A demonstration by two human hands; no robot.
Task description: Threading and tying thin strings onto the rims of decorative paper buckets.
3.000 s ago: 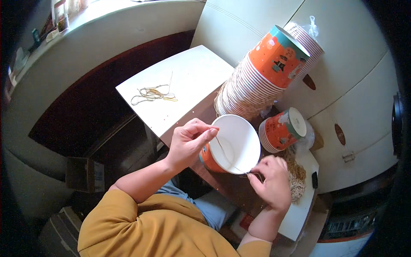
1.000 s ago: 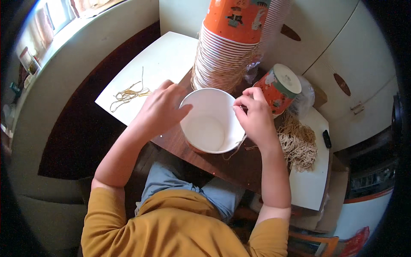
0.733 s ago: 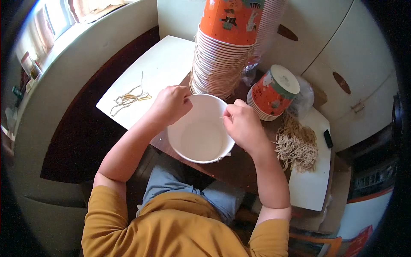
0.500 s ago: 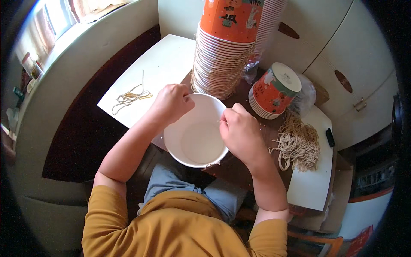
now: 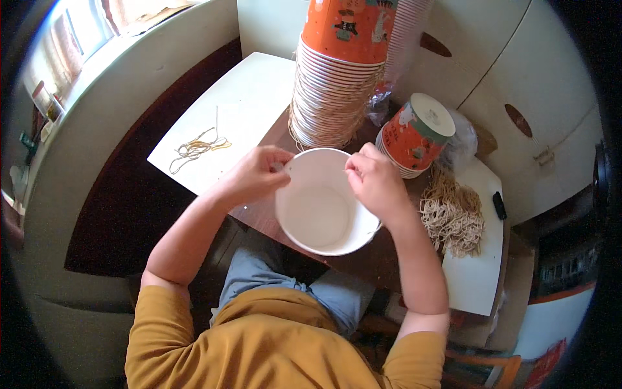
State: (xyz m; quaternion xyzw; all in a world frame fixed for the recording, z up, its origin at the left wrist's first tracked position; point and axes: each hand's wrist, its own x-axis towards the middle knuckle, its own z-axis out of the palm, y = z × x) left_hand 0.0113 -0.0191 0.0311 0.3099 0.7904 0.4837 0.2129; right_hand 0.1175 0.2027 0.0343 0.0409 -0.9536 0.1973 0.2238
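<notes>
A white-lined paper bucket (image 5: 317, 214) stands tilted toward me at the table's near edge, its open mouth facing up. My left hand (image 5: 262, 170) is closed on the left side of its rim, thumb and fingers pinched together. Over the rim's far right side, my right hand (image 5: 376, 178) pinches what looks like the pale end of a cord; the fingers hide most of it. A small bit of cord (image 5: 376, 229) shows at the rim's lower right, below the right wrist. The bucket's outside is hidden from me.
Behind the bucket rises a tall stack of orange printed paper buckets (image 5: 337, 97) with cords around their rims. A shorter upturned stack (image 5: 418, 133) stands to the right, beside a heap of beige cords (image 5: 453, 217). Several loose cords (image 5: 197, 148) lie left; a black object (image 5: 499, 205) lies far right.
The bucket has shifted right and turned, bringing the cord bit from its near rim round to the lower right. Both hands have moved along with it, the right one farther right.
</notes>
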